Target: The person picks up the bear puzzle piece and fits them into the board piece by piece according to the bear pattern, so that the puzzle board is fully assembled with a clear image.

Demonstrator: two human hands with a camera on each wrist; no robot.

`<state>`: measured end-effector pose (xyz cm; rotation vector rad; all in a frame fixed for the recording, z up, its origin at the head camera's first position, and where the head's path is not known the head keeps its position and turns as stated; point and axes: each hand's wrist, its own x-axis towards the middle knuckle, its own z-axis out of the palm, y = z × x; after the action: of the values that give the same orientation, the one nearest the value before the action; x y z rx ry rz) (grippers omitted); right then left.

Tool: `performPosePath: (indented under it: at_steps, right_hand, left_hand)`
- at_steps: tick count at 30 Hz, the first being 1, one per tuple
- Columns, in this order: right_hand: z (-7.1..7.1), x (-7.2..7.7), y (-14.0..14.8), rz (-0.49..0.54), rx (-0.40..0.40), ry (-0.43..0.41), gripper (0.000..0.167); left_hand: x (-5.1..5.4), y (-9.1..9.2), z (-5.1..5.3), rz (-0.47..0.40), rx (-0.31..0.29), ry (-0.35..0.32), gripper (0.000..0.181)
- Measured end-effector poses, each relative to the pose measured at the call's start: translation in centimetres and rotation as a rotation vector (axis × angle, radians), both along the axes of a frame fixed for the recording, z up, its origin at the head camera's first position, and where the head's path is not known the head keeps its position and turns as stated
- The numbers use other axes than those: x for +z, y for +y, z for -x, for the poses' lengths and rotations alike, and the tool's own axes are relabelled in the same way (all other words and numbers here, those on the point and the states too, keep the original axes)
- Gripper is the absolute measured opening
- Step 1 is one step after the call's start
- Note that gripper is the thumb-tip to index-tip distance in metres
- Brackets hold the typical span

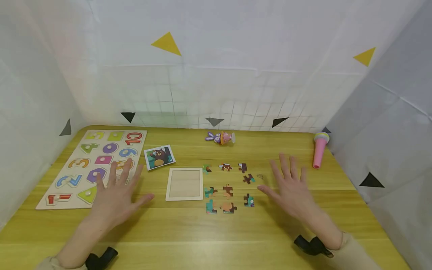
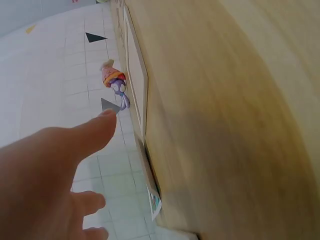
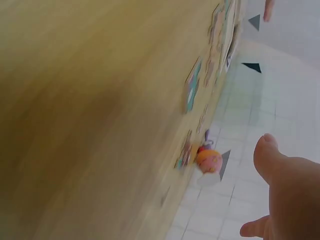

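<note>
Left hand (image 1: 116, 200) and right hand (image 1: 293, 193) hover empty, fingers spread, either side of the square wooden frame (image 1: 185, 183); jigsaw pieces (image 1: 228, 192) lie right of it, seemingly spaced for easy picking.

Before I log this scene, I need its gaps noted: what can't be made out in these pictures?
- Number board, head view: part hidden behind the left hand.
- Small faint piece beside the right hand, head view: too small to identify.
- Right sleeve, head view: rest cut off by bottom edge.

White draped walls (image 1: 270, 33) — yellowish wooden table (image 1: 189, 240).
</note>
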<state>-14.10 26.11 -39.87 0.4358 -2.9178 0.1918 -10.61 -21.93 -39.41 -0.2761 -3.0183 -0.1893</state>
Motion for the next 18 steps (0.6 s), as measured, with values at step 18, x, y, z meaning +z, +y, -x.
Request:
performPosePath:
  at_steps: [18]
  right_hand:
    - [2.2,-0.2,-6.8,0.523,0.163,-0.074,0.055]
  left_hand:
    - [-0.3,3.6,1.5,-0.309,-0.235,-0.291,0.09]
